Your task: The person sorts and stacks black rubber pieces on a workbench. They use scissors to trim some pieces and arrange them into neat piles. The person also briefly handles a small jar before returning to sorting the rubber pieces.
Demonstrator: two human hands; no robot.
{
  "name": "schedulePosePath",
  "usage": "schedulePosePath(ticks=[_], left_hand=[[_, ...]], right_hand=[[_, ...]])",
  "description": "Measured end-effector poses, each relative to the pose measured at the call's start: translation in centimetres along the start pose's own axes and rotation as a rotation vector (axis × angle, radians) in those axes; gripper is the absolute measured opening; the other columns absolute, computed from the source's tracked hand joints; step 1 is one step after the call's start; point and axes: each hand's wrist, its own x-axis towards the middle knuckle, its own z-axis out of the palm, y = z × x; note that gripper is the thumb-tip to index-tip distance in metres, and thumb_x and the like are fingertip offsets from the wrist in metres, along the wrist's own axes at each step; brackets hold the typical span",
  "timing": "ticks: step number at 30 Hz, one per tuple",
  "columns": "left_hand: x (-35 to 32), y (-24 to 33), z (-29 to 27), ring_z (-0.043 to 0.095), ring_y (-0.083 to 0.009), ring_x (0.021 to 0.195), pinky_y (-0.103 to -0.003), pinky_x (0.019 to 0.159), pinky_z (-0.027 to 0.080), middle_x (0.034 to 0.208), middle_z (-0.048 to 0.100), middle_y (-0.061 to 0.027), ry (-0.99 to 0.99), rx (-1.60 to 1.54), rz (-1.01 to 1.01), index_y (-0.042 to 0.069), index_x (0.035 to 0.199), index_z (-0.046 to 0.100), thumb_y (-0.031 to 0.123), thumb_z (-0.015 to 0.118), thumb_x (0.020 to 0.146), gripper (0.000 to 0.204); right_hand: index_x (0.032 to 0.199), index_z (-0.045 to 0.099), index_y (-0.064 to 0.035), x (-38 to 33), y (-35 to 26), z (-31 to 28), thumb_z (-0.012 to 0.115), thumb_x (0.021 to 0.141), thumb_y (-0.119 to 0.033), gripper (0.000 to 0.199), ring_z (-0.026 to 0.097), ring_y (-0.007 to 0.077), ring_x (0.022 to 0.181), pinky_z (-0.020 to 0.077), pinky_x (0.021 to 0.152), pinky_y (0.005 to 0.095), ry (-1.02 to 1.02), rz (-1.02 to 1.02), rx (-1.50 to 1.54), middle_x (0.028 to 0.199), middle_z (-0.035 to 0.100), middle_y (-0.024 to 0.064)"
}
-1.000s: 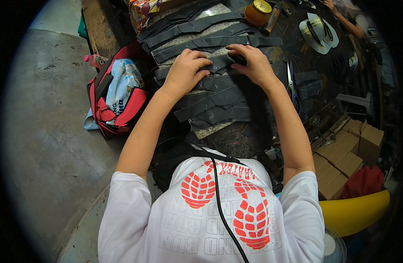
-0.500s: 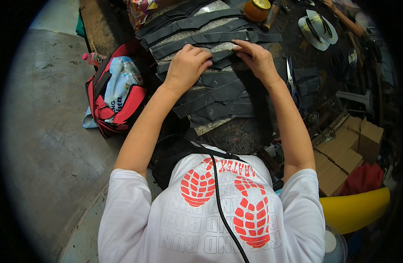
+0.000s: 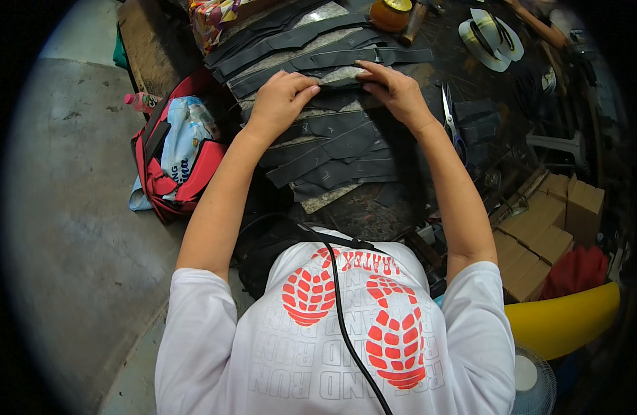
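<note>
Head view: both hands' fingers pinch a dark strip (image 3: 335, 79); red bag (image 3: 169, 162) holds cloth.

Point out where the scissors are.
In the head view the scissors lie on the dark worktable, just right of the right hand, beside the dark strips.

Brown cardboard boxes (image 3: 550, 228) sit stacked well right of your right hand (image 3: 394, 90). A colourful patterned packet (image 3: 211, 17) lies up-left of your left hand (image 3: 280, 100).
</note>
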Motion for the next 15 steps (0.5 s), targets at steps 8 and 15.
schedulePosePath(ticks=[8, 15], left_hand=[[0.0, 1.0, -0.6, 0.061, -0.0276, 0.103, -0.039, 0.089, 0.052, 0.109, 0.067, -0.0039, -0.104, 0.220, 0.206, 0.013, 0.111, 0.075, 0.019, 0.083, 0.077, 0.035], [0.1, 1.7, -0.5, 0.061, -0.0286, 0.104, -0.041, 0.090, 0.052, 0.109, 0.066, -0.0052, -0.136, 0.240, 0.205, 0.013, 0.109, 0.076, 0.017, 0.082, 0.078, 0.032]], right_hand=[[0.146, 0.054, -0.0216, -0.8, -0.8, 0.9, 0.084, 0.075, -0.015, 0.077, 0.067, 0.0245, 0.110, 0.0439, 0.107, 0.0445, 0.116, -0.232, -0.257, 0.115, 0.073, 0.0034], [0.148, 0.051, -0.0189, -2.2, -2.3, 0.7, 0.080, 0.080, -0.009, 0.074, 0.068, 0.0272, 0.111, 0.0428, 0.112, 0.0483, 0.193, -0.073, -0.109, 0.114, 0.074, 0.0062]])
